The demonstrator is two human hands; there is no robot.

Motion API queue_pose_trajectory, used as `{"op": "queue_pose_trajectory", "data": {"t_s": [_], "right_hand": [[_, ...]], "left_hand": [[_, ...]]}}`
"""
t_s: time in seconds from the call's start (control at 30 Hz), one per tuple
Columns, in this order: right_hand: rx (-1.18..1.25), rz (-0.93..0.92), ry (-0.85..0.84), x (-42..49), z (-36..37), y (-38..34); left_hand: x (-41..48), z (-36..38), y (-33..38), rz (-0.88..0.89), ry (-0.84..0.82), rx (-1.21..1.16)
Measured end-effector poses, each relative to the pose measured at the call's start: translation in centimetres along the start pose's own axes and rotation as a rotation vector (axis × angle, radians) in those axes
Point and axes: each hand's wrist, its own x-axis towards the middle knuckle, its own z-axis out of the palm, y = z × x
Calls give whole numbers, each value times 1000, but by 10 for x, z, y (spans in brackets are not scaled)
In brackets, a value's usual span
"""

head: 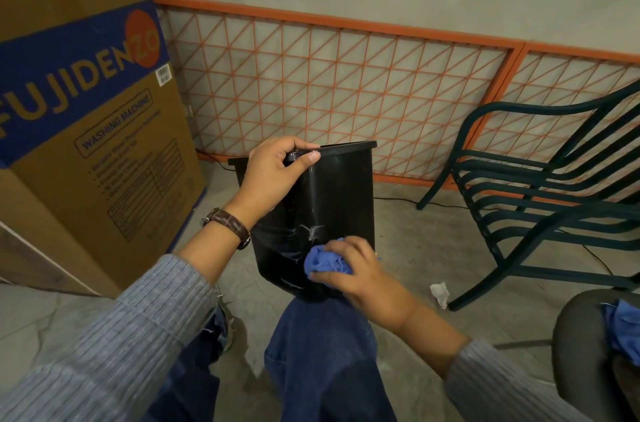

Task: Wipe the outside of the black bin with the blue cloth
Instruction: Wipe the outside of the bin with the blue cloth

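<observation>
The black bin stands upright on my right knee, its near wall facing me and streaked with pale marks. My left hand grips the bin's near top rim, thumb on the outside. My right hand holds the bunched blue cloth and presses it against the lower part of the near wall. The bin's bottom edge is hidden behind my knee and right hand.
A large cardboard washing-machine box stands at the left. An orange mesh fence runs along the wall behind. A dark green chair sits at the right, with a crumpled paper on the concrete floor beside it. More blue fabric lies on a seat at the lower right.
</observation>
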Motion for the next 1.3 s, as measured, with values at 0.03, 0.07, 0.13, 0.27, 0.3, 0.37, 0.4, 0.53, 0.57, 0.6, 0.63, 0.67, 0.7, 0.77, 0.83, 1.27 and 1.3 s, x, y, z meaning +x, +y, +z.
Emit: {"op": "queue_pose_trajectory", "data": {"t_s": [0.03,0.07,0.13,0.27,0.3,0.37,0.4,0.53,0.57,0.6,0.63,0.67,0.7,0.77,0.83,1.27,1.3], "right_hand": [[-26,-45,-50,-4,2,0],[-48,-81,-102,-8,1,2],[-50,-82,-137,-13,-5,10],[24,137,74,4,-14,11],[40,165,126,7,-11,6],[41,144,142,6,-1,-3],[31,97,100,2,3,-5],[31,93,57,-4,2,9],[79,181,119,1,0,11],[139,284,191,8,-1,11],[192,367,263,15,-2,9],[223,418,322,23,-2,5],[227,436,349,28,0,-1],[192,378,323,30,3,-10],[172,274,256,23,2,-7],[182,284,181,26,-8,-2],[200,327,196,27,-10,2]], "left_hand": [[0,0,0,-2,-1,-2],[0,-1,0,-3,1,-5],[-1,-3,-2,-2,11,-1],[-2,-1,-2,-3,25,7],[-2,0,-1,-2,24,12],[-1,2,1,3,18,25],[0,2,1,8,17,34],[0,2,3,27,26,99],[0,2,3,23,29,109],[-1,2,4,18,30,112],[-1,3,5,15,30,111],[-1,3,5,14,29,110],[-1,3,5,15,29,109],[-1,2,3,20,31,108],[-1,1,0,23,30,107],[0,1,4,16,27,153],[0,1,5,17,29,152]]}}
